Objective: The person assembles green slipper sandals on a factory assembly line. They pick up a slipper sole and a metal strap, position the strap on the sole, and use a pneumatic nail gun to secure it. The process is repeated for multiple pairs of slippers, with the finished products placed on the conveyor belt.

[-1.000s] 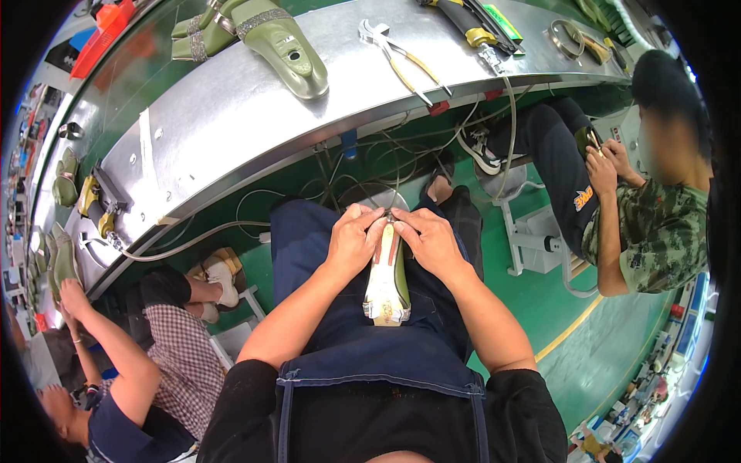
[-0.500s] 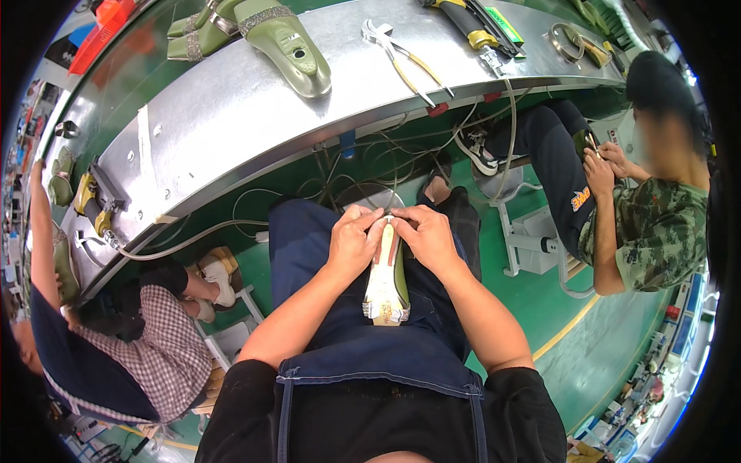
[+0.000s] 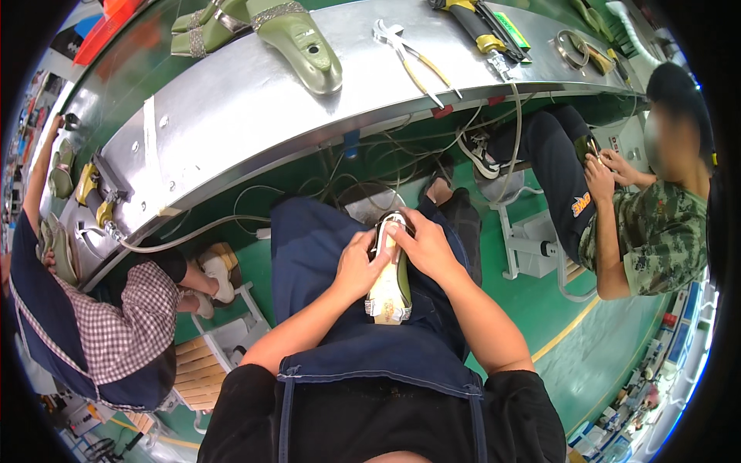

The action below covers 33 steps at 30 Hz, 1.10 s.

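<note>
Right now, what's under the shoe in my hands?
Dark blue cloth shows on both sides of the shoe; whatever lies directly beneath is covered, so I can't tell.

Left of the yellow-handled pincers (image 3: 400,48): you have a narrow bare gap, then the green shoe last (image 3: 301,50) blocks. Farther left of the pincers, past that last, your widest bare stretch of steel workbench (image 3: 231,108), as far as a pneumatic stapler (image 3: 89,189); its hose (image 3: 193,234) loops off the end. Right of the pincers: short gap, then a second pneumatic stapler (image 3: 478,27), its air line (image 3: 518,123) hanging down past the edge. Between the pincers and your right hand (image 3: 428,243): bench lip (image 3: 340,127); you have room over it.
</note>
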Each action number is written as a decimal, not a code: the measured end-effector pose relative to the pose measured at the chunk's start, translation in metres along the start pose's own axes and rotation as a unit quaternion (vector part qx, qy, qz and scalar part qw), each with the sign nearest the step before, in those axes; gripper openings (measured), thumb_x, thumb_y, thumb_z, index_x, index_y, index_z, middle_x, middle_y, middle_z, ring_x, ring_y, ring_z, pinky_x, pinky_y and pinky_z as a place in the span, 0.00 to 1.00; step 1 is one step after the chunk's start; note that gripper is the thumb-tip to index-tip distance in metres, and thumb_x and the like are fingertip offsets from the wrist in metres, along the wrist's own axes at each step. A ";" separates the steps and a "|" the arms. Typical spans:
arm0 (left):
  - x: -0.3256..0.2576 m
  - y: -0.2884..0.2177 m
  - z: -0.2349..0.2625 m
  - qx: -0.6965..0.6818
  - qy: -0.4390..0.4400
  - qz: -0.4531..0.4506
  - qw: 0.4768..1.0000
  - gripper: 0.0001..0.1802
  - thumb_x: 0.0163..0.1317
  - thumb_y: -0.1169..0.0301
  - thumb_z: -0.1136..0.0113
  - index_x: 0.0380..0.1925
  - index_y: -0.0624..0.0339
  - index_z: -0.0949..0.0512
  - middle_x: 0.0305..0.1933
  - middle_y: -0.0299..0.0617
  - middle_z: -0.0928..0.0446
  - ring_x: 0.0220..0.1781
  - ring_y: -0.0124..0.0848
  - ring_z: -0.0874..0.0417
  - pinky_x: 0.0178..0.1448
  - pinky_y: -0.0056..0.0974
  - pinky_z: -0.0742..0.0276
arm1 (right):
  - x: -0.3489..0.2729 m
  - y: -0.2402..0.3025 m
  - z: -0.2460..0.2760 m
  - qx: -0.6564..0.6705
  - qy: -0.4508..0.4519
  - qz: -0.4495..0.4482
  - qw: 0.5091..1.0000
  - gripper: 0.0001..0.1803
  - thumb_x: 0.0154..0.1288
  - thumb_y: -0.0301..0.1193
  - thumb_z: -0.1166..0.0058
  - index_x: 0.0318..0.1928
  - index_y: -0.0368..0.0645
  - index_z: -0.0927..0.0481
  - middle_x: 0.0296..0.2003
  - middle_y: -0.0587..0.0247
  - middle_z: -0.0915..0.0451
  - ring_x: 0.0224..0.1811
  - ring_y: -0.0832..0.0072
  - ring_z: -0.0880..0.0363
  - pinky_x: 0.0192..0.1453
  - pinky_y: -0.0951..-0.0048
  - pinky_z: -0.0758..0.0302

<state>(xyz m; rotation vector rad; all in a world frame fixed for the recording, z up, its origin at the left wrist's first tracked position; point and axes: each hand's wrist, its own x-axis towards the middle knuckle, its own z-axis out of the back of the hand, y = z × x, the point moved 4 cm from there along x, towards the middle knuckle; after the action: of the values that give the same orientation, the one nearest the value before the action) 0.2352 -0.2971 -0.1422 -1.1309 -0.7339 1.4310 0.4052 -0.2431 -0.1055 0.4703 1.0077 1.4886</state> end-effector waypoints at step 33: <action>-0.048 0.024 -0.025 -0.325 0.126 0.193 0.917 0.41 0.60 0.66 0.20 0.60 0.79 0.36 0.54 0.56 0.20 0.55 0.37 0.14 0.58 0.38 0.16 | -0.038 -0.007 0.000 -0.114 0.276 -0.114 0.948 0.24 0.74 0.44 0.37 0.46 0.28 0.14 0.36 0.41 0.12 0.38 0.57 0.11 0.47 0.58 0.17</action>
<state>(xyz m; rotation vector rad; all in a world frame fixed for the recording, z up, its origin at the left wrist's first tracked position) 0.2460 -0.3517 -0.1617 -2.0297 -0.8596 1.3476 0.4173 -0.2800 -0.1009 -0.2431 1.2508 1.5321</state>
